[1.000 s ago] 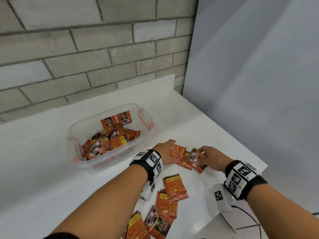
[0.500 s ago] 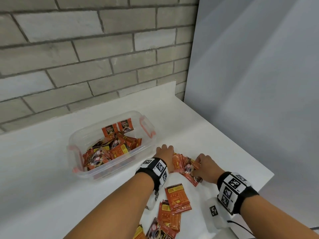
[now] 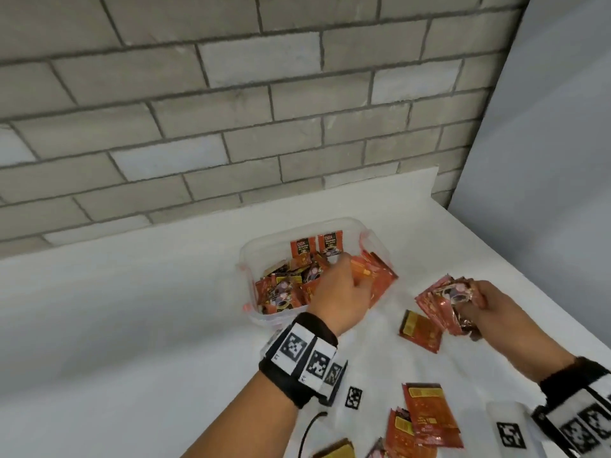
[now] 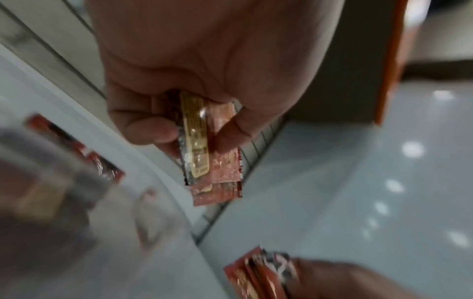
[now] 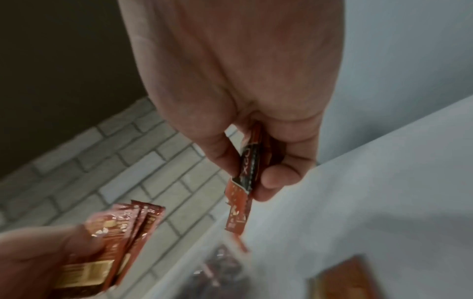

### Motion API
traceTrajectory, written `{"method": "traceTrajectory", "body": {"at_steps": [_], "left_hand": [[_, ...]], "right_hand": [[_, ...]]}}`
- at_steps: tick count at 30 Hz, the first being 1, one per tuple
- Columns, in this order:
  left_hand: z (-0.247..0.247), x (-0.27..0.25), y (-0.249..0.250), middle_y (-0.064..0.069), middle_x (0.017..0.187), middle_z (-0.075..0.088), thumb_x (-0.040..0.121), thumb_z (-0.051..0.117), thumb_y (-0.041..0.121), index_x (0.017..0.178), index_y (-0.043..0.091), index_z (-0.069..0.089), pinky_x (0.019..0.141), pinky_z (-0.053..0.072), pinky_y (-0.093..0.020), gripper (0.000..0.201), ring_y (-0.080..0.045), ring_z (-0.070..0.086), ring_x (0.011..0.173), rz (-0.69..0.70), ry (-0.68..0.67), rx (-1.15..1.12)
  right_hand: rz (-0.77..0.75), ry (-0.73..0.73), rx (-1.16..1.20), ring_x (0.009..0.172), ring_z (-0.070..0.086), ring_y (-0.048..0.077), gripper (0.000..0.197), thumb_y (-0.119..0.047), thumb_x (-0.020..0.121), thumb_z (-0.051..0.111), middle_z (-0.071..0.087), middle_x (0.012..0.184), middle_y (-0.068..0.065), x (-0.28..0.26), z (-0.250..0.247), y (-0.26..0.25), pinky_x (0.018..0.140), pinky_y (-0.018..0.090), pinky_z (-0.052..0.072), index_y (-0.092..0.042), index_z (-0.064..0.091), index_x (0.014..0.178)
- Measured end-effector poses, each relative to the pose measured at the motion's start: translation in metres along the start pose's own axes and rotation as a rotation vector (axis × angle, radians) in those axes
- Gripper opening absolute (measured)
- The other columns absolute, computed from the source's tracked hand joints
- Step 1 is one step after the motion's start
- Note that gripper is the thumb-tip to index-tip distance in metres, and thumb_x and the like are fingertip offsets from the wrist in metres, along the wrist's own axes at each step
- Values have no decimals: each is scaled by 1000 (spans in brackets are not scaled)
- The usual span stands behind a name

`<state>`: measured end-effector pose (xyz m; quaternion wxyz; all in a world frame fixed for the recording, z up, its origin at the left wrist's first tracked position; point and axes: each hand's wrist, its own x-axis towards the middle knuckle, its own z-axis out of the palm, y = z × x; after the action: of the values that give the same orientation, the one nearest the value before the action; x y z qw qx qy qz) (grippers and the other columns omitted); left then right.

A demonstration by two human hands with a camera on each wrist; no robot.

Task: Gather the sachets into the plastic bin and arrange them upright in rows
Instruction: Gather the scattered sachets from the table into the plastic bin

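A clear plastic bin [image 3: 251, 259] on the white table holds a loose heap of red sachets, with two upright sachets [image 3: 316, 246] against its far wall. My left hand [image 3: 344, 289] hovers over the bin's right half and grips a small bunch of sachets [image 4: 207, 149] between thumb and fingers. My right hand [image 3: 479, 305] is lifted to the right of the bin and grips another bunch of sachets [image 3: 443, 302], seen edge-on in the right wrist view [image 5: 243, 182]. A single sachet [image 3: 420, 330] lies flat between the hands.
More loose sachets [image 3: 426, 418] lie on the table near the front edge. A brick wall [image 3: 231, 110] backs the table and a grey panel [image 3: 545, 127] closes its right side. The table's right edge [image 3: 588, 342] runs close to my right hand.
Both hands have lifted off the table with sachets in them. The left hand has moved left over the bin; the right hand has risen to the right. The head view has shifted.
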<state>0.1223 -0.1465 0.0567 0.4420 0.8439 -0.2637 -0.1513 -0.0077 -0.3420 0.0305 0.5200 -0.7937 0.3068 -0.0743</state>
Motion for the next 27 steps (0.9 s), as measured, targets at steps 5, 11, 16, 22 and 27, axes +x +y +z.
{"method": "traceTrajectory", "body": {"at_steps": [5,11,16,22,27], "left_hand": [[-86,28,-47,-6,102,62,89,52,17,104,16,47,70,53,-34,16,-24,63,90,-285,283,-121],[-93,40,-84,-16,124,56,84,62,6,127,7,46,88,54,-38,45,-32,62,104,-479,145,154],[-84,44,-79,-15,117,59,94,49,6,114,2,52,76,45,-26,20,-28,60,105,-463,109,497],[-82,39,-70,-16,125,54,99,41,21,124,3,45,84,44,-31,31,-29,55,111,-424,160,519],[-104,17,-47,-8,130,55,98,45,27,137,14,42,92,44,-32,41,-24,56,111,-292,280,340]], "right_hand": [[-123,-228,35,77,62,17,13,-9,92,54,65,93,2,28,79,-79,60,29,48,-18,54,101],[-80,-231,-261,86,61,21,37,-19,87,62,63,104,8,78,158,-107,69,28,50,-6,53,121],[-43,-198,-448,83,63,24,30,-23,88,64,67,101,14,93,181,-116,66,28,51,1,60,105],[-19,-237,-374,95,65,25,61,-48,87,61,63,113,10,100,184,-112,87,36,53,-1,51,124],[135,-322,103,101,60,20,48,-32,94,56,52,130,0,93,147,-114,89,35,54,-18,43,139]]}}
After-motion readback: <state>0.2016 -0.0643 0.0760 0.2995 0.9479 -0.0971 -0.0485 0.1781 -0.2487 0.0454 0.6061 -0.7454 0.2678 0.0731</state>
